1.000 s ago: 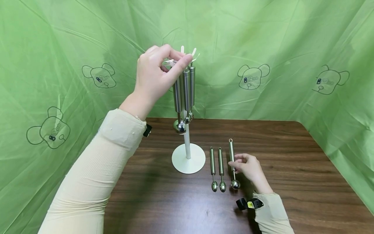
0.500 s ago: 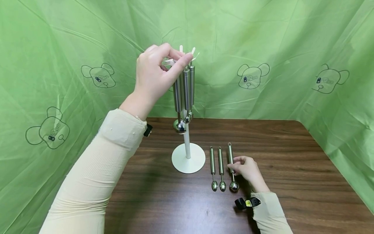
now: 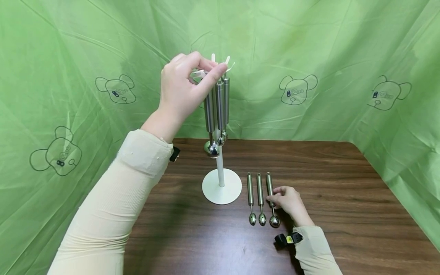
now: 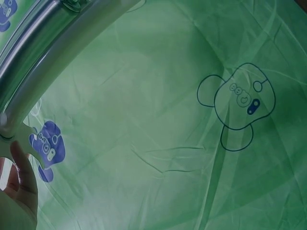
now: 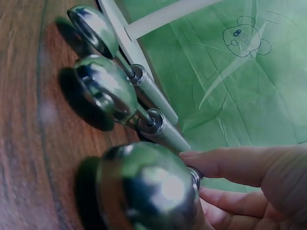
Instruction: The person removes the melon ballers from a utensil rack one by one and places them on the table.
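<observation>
My left hand (image 3: pixel 182 82) pinches the top of a white utensil stand (image 3: pixel 223 193), among its upturned hooks. Several steel-handled scoops (image 3: pixel 209 114) hang below it, the nearest with a large round bowl. On the table my right hand (image 3: pixel 290 200) holds a melon baller (image 3: pixel 275 221) by its handle, between thumb and fingers. In the right wrist view its shiny bowl (image 5: pixel 148 187) is rounded side up, close over the wood. Two smaller-bowled melon ballers (image 3: pixel 252 219) lie parallel to its left. The left wrist view catches steel handles (image 4: pixel 43 52) and part of the left hand (image 4: pixel 21 191).
The stand's round white base sits on a dark wooden table (image 3: pixel 343 191), just left of the row of melon ballers. Green fabric (image 3: pixel 254 38) with bear-face drawings encloses the back and sides. A black camera (image 3: pixel 288 240) is strapped to the right wrist.
My right hand has drawn the melon baller toward me and slightly left, bringing it close to the other two with handle ends nearly level. The left hand has stayed in place.
</observation>
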A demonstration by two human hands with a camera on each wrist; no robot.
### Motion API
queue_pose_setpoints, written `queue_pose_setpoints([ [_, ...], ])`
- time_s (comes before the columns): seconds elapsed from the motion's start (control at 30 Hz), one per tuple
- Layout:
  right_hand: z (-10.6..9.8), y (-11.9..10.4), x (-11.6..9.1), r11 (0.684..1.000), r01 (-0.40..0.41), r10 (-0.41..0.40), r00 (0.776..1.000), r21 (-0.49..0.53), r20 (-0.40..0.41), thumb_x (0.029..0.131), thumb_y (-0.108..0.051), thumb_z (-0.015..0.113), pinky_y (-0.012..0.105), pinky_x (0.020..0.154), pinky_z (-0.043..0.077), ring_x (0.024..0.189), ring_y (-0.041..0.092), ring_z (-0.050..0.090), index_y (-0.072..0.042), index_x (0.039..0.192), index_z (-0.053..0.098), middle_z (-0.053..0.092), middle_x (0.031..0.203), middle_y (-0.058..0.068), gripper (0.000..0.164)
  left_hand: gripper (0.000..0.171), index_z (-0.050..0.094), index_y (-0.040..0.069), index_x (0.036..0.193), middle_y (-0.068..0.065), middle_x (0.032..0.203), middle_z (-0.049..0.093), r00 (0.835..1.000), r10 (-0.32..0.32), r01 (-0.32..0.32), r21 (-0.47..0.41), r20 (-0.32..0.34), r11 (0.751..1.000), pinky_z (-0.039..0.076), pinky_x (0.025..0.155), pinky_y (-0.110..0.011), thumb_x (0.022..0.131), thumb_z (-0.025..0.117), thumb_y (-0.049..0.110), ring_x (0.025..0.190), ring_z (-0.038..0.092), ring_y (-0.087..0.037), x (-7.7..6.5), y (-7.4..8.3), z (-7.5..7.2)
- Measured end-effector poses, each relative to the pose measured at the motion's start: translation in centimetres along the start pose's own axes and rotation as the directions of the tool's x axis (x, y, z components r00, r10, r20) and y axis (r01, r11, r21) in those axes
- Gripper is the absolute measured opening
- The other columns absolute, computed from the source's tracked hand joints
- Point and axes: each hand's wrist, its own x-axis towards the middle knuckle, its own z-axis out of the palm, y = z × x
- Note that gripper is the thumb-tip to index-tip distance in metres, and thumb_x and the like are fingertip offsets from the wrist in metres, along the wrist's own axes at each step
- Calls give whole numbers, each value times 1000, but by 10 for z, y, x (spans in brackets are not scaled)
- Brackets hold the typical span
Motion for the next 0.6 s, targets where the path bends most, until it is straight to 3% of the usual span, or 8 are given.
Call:
queue_pose_setpoints([
  [0.2,1,-1,0,998,20,-21,1000,-60,-11,80,-19,79,27,55,52,55,14,66,8,107,65,72,77,6,40,32,69,6,83,-2,97,78,1000,23,-23,2,-16,1000,42,72,-28,89,71,37,83,62,-20,0,-1,1],
  [0.6,3,-2,0,997,12,-14,1000,-72,-27,81,-19,77,26,56,53,55,14,66,8,110,65,73,84,11,41,32,69,6,83,-2,98,78,1000,14,-14,-3,-8,1000,46,78,-31,89,71,37,85,63,-20,-1,-1,1],
])
